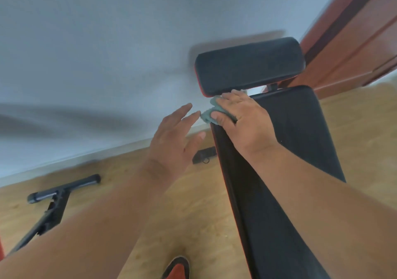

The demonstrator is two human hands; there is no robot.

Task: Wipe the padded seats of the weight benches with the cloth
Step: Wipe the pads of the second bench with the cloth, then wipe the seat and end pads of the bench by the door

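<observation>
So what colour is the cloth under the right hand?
The cloth is a muted grey-green, seen in the head view.

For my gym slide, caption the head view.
Right hand presses green cloth onto black bench pad; left hand open.
</observation>
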